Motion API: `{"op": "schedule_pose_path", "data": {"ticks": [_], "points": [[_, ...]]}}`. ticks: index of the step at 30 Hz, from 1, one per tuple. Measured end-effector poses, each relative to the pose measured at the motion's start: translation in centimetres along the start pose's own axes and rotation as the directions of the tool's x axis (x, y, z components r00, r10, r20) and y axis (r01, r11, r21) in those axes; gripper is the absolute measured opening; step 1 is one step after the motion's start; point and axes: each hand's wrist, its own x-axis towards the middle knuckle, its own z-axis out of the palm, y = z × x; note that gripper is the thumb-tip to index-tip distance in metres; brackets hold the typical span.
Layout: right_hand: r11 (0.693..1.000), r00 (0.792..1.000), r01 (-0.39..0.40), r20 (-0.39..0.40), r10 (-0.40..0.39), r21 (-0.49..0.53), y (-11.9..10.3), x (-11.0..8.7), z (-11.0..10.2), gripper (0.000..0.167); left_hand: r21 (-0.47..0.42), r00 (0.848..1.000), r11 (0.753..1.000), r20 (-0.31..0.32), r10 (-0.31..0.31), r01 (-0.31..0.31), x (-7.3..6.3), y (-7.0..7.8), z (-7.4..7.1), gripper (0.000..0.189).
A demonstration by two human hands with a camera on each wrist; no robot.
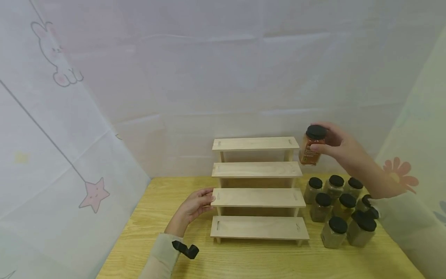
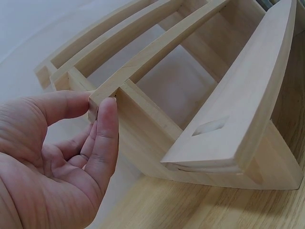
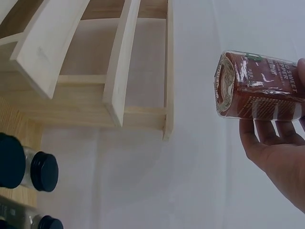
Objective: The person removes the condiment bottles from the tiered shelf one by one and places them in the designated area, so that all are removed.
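Observation:
My right hand (image 1: 339, 145) holds a spice jar (image 1: 311, 149) with a black lid and reddish contents, raised just right of the top step of a wooden tiered rack (image 1: 258, 197). In the right wrist view the jar (image 3: 259, 86) shows its glass bottom and a printed label, with fingers (image 3: 271, 136) curled beneath it. At the rack's left side, my left hand (image 1: 195, 205) pinches the end of the second step from the bottom. The left wrist view shows thumb and finger on that board's corner (image 2: 107, 93). All the rack's steps are bare.
Several black-lidded spice jars (image 1: 323, 213) stand grouped on the wooden table (image 1: 139, 240), close to the rack's right side. A pale printed sheet (image 1: 209, 77) hangs behind the table and along both sides.

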Motion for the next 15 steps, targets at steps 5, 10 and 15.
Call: {"op": "schedule_pose_path", "data": {"ticks": [5, 10, 15], "points": [[0.999, 0.999, -0.026, -0.036, 0.025, -0.039, 0.6, -1.4, -1.0, 0.058, -0.008, 1.0, 1.0, 0.004, 0.0, 0.0, 0.0, -0.1, 0.0, 0.069], [0.999, 0.999, -0.003, -0.033, 0.005, 0.05, 1.1, -2.5, -2.2, 0.059, -0.01, 1.0, 1.0, 0.003, 0.0, 0.001, 0.0, 0.0, 0.1, 0.07], [1.0, 0.999, -0.024, -0.049, 0.023, -0.017, 1.6, -3.7, -3.3, 0.06, -0.011, 1.0, 1.0, -0.001, -0.001, 0.001, 0.0, 0.0, 0.1, 0.069]]}}
